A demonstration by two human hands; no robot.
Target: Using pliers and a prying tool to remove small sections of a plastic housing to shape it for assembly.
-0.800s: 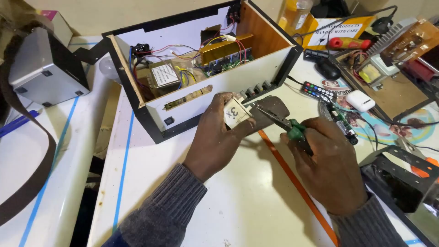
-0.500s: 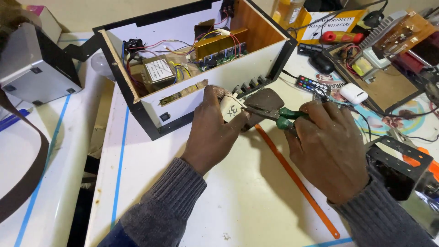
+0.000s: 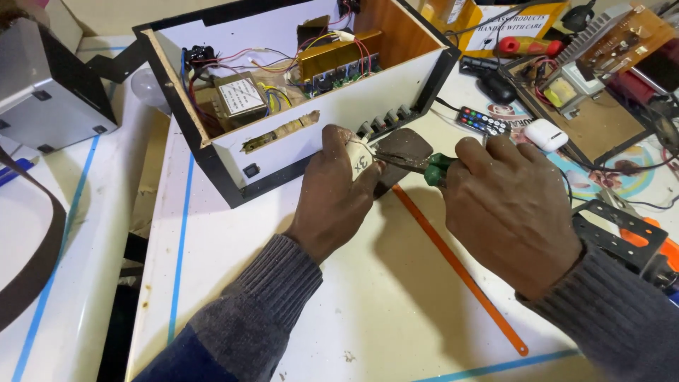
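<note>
A small pale rectangular component (image 3: 359, 164), marked in dark ink on its face, sits just above the middle of the frame, pinched upright between fingertips close to the white front wall of the open box. Thin wire leads run from its top edge toward the right. Green-handled pliers (image 3: 416, 164) lie nearly level right beside it, their dark metal nose closed on those leads.

An open white box with black edges (image 3: 339, 117) sits on the white table (image 3: 283, 283) — a transformer (image 3: 239, 97) and coloured wires inside. An orange hacksaw blade (image 3: 460, 272) lies on the table; a small remote (image 3: 483, 122) and a white earbud case (image 3: 545, 134) rest nearby.
</note>
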